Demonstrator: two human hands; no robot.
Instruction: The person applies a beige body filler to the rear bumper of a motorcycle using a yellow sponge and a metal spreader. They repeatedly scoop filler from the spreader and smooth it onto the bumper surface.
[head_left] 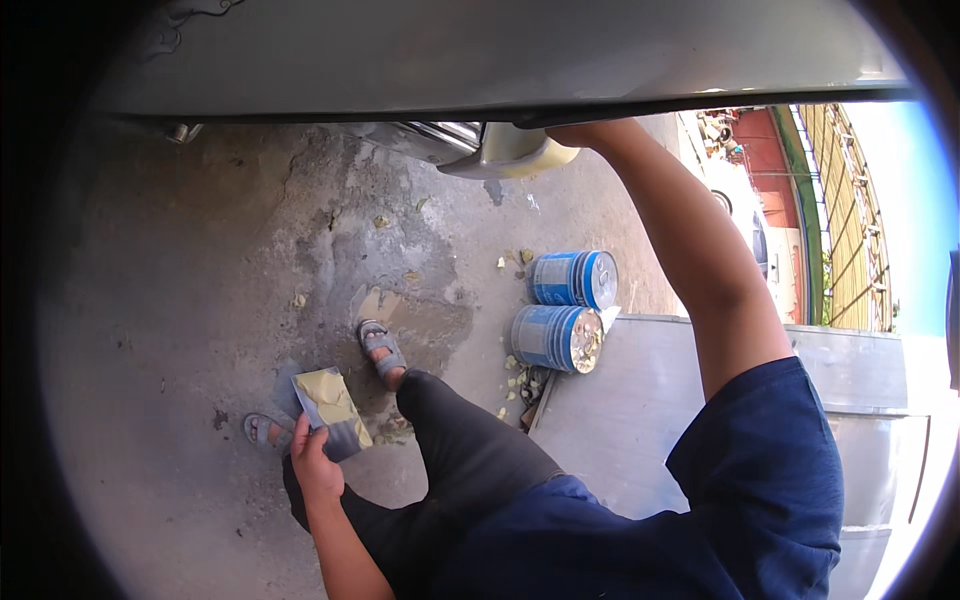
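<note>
My left hand point(315, 468), low at the left, grips the near edge of a flat grey putty board point(347, 437), with the thumb on top. Pale yellow putty point(328, 394) is spread over much of the board. Raised far ahead, my right hand point(580, 133) is at the lower edge of a large grey panel point(480, 60). That edge hides its fingers, so whatever they hold or touch cannot be seen. Just below that hand is a cream and grey curved part point(515, 155), which looks like a vehicle's bumper corner, beside a shiny metal strip point(440, 135).
Two blue and white buckets point(545, 337) stand on the stained concrete floor point(200, 280), with yellowish scraps around them. Large grey sheets point(640, 400) lie to their right. My sandalled feet point(382, 350) are apart. Beyond stand a fence point(845, 200) and a red wall point(768, 165).
</note>
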